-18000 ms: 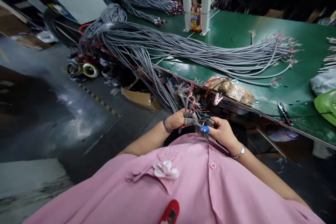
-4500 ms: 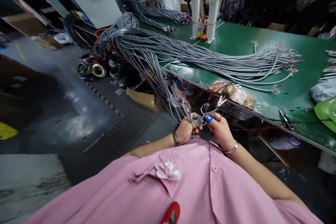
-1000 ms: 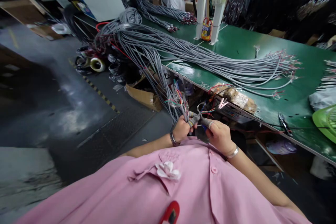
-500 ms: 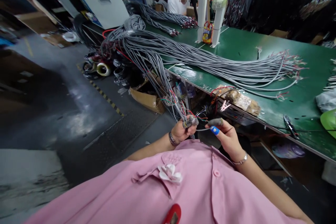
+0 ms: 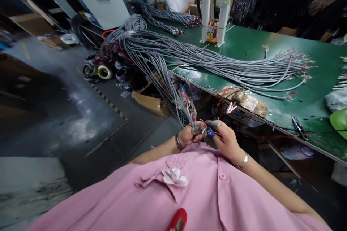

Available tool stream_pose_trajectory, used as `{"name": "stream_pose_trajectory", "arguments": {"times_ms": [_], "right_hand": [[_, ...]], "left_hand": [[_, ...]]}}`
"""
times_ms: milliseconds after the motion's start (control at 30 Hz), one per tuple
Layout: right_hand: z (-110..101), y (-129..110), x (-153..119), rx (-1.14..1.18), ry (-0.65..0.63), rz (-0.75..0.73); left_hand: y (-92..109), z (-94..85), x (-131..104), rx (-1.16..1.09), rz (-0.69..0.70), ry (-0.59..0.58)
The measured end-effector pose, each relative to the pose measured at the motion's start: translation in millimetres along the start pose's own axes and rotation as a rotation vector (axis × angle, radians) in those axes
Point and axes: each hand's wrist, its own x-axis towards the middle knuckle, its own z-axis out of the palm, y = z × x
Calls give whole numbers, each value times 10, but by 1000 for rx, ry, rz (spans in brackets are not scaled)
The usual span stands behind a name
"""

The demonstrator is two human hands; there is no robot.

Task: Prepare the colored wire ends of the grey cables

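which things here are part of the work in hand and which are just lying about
Seemingly in the work:
- grey cables, some in the left hand
- coloured wires at the right hand

Seemingly lying about:
- pink clip
- cardboard box
- yellow roll
- cutters, perhaps a work tool

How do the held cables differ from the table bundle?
Pose: held cables rise from the left hand; table bundle lies along the green table.
Count: held cables are few; table bundle has many.
Ends: held cables show red, green and blue wires; table bundle's look mostly reddish and pale.
Shared: grey jackets, loose thin wires at the ends.
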Motion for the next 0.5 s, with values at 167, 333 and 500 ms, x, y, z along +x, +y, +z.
{"name": "stream_pose_trajectory", "arguments": {"times_ms": [167,333,500], "right_hand": [[-136,143,-41,58,-32,60],[-176,486,-137,512,237,512],[-348,818,-127,790,536,739]], "left_hand": [[265,24,30,252,-58,-89],[594,48,180,627,-40,-350],[666,33,372,729,102,-307]]}}
